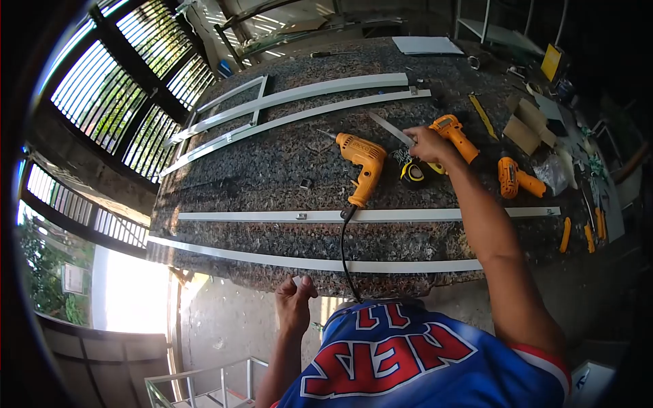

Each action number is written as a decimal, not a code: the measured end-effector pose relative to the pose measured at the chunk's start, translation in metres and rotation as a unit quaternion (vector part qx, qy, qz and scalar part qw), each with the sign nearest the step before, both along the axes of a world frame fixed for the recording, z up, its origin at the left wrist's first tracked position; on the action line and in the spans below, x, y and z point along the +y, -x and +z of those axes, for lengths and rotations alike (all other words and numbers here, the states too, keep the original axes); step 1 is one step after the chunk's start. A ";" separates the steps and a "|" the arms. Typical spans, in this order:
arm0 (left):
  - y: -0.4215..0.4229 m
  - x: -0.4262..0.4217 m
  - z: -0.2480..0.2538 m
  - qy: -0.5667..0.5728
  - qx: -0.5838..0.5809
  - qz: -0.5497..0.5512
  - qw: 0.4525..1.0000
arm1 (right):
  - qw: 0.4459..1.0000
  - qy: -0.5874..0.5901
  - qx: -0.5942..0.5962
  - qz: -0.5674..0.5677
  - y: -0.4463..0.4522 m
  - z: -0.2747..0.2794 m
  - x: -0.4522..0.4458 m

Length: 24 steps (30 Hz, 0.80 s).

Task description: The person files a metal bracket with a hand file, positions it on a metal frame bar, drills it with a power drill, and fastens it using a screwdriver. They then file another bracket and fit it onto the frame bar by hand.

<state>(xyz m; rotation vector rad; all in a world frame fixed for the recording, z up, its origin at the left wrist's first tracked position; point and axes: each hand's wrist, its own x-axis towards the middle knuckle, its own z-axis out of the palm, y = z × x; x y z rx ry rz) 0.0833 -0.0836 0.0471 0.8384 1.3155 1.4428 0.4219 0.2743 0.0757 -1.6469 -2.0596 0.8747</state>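
Observation:
Reaching over the dark, worn table [258, 163], my right hand [430, 146] is closed on a file [392, 129] with a long, flat metal blade that points to the upper left. Just below this hand lies a yellow and black tape measure [411, 173]. To its left is an orange corded drill [362, 163], and an orange cordless drill [457, 138] is beside it on the right. My left hand [296, 299] is at the table's near edge, its thumb and fingers pinching a small pale piece [297, 281]. Two long white bars [381, 215] [258, 258] lie between the hands.
A white metal frame [299, 88] lies at the back left. On the right are another orange cordless tool [517, 178], a cardboard box [529, 128] and orange-handled tools [566, 234]. A black cord [343, 251] crosses both near bars. White sheets [427, 45] lie at the back.

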 end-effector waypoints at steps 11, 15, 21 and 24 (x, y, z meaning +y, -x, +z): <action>0.013 -0.051 0.003 -0.045 0.047 0.127 0.990 | 0.978 -0.199 -0.058 -0.001 0.051 -0.013 0.076; 0.031 -0.064 -0.003 -0.013 0.146 0.148 0.978 | 0.987 -0.151 0.057 -0.012 0.043 0.008 0.029; 0.057 -0.055 -0.010 0.021 0.355 0.116 0.928 | 0.939 -0.227 -0.092 -0.241 -0.054 -0.015 -0.016; 0.059 -0.037 -0.002 0.036 0.316 0.123 0.940 | 0.940 -0.087 -0.186 -0.273 -0.085 -0.018 -0.014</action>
